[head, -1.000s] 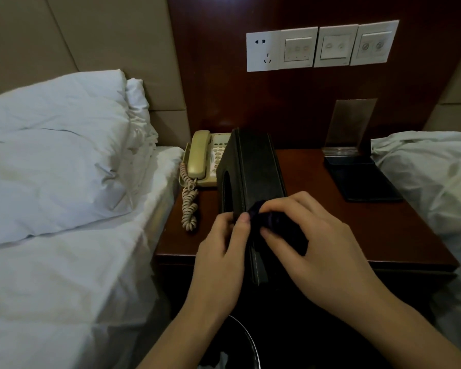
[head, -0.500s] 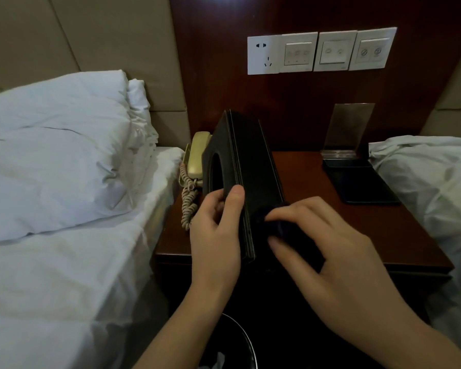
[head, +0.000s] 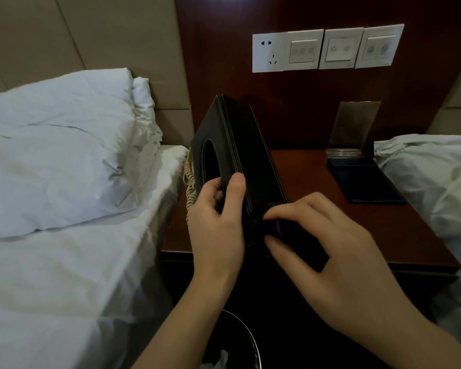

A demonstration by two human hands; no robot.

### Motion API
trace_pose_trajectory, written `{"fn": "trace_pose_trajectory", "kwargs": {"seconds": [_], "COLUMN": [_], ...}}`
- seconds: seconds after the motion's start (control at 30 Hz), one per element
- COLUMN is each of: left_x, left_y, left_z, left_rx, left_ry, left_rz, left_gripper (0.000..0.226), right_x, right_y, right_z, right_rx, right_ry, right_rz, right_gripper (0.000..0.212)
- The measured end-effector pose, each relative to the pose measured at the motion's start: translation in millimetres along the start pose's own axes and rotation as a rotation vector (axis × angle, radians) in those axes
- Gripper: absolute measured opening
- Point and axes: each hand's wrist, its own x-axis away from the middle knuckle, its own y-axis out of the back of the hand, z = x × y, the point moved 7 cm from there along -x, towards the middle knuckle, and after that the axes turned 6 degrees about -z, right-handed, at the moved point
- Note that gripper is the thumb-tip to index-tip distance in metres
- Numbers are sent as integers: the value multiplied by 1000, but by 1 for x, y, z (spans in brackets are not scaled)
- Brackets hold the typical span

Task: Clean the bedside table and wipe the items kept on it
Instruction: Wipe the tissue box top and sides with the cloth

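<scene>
A black leather tissue box (head: 240, 145) with an oval opening is tilted up on its edge above the reddish wooden bedside table (head: 317, 182). My left hand (head: 218, 222) grips its near end, thumb across the top edge. My right hand (head: 328, 251) holds a dark cloth (head: 282, 230) bunched against the box's near lower side. A cream telephone is almost hidden behind the box; only its coiled cord (head: 190, 190) shows. A black folder (head: 365, 182) and a clear acrylic sign holder (head: 354, 129) sit at the table's back right.
White pillows and bedding (head: 59, 161) lie to the left, another white bed (head: 431, 182) to the right. Wall switches and a socket (head: 325, 49) are on the dark headboard panel. A waste bin's rim (head: 248, 339) shows below, between my arms.
My left hand has lifted and tipped the tissue box higher, covering the telephone. My right hand with the cloth has slid down along the box's near side.
</scene>
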Motion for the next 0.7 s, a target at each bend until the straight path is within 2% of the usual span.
{"fn": "trace_pose_trajectory", "kwargs": {"seconds": [0.13, 0.2, 0.27, 0.43, 0.53, 0.63, 0.7], "left_x": [2, 1, -1, -5, -5, -3, -2], "left_y": [1, 0, 0, 2, -1, -6, -8], "left_z": [-1, -3, -4, 7, 8, 5, -1], "left_rx": [0, -4, 0, 80, 104, 101, 86], "left_ry": [21, 3, 3, 168, 242, 233, 199], "left_rz": [-7, -8, -29, -81, -39, 5, 57], "left_gripper": [22, 26, 32, 47, 50, 56, 50], "right_x": [-4, 1, 5, 5, 6, 5, 3], "right_y": [8, 3, -1, 18, 17, 13, 15], "right_z": [-18, -4, 8, -19, -16, -20, -23], "right_rx": [4, -16, -18, -181, -188, -257, -334], "right_ry": [-88, -56, 3, -161, -147, -170, -191], "right_rz": [-64, -64, -82, -330, -335, -334, -370], "right_gripper": [26, 20, 24, 24, 23, 21, 24]}}
